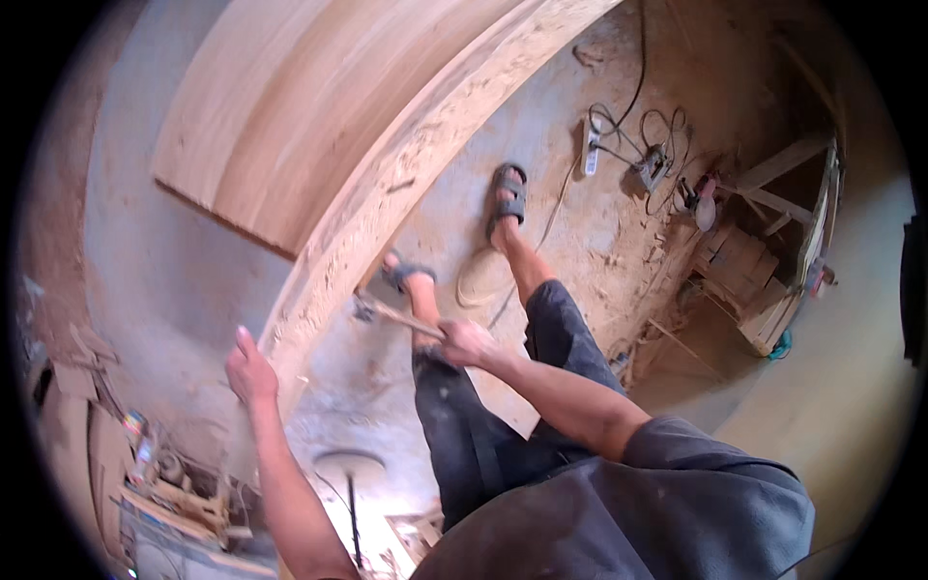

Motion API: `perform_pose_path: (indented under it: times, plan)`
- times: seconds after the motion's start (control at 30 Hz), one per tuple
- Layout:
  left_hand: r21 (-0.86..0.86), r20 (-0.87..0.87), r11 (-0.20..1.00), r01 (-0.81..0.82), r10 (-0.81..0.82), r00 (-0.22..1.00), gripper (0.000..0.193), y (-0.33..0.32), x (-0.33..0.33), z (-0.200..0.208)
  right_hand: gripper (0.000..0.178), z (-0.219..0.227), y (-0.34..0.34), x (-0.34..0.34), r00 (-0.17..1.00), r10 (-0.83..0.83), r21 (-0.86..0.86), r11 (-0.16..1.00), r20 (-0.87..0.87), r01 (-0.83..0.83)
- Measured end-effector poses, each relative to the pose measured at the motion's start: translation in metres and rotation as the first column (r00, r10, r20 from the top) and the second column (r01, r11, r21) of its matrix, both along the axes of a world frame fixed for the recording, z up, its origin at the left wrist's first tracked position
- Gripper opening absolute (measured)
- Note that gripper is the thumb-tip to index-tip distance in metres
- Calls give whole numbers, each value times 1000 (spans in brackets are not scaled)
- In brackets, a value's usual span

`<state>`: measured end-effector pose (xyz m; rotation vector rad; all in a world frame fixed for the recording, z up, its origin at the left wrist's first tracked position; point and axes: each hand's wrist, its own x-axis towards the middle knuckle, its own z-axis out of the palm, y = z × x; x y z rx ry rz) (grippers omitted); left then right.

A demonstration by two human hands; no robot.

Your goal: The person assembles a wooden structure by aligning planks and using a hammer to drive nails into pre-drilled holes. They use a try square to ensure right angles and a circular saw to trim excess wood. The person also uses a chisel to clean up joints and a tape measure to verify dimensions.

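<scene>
A long, rough-faced wooden beam (372,184) runs from the top middle down to the lower left. Its far side lies against a wide, pale wooden panel (280,106). My left hand (253,372) is closed on the beam's left edge near its lower end, thumb raised; the wood partly hides the fingers. In front of my legs, my right hand (468,344) is wrapped round the wooden handle of a hammer (401,317). The dark hammer head points left, close to the beam's near side; whether it touches the wood I cannot tell.
My sandaled feet stand on the dusty floor beside the beam. A white power strip (591,147) with cables and a corded power tool (653,168) lie ahead. At right are a wooden frame (788,203) and stacked wood blocks (739,263). Scrap wood (174,507) clutters the lower left.
</scene>
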<state>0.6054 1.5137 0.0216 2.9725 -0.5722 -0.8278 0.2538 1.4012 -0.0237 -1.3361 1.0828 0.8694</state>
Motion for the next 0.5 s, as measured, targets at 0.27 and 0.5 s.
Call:
perform_pose_path:
  times: [0.27, 0.5]
  plan:
    - [-51, -50, 998, -26, 23, 998, 58, -7, 28, -58, 21, 38, -41, -107, 995, -103, -148, 984, 7, 103]
    - [16, -51, 991, 131, -130, 990, 48, -22, -3, 3, 16, 92, -118, -160, 411, -896, 13, 414, -166, 910]
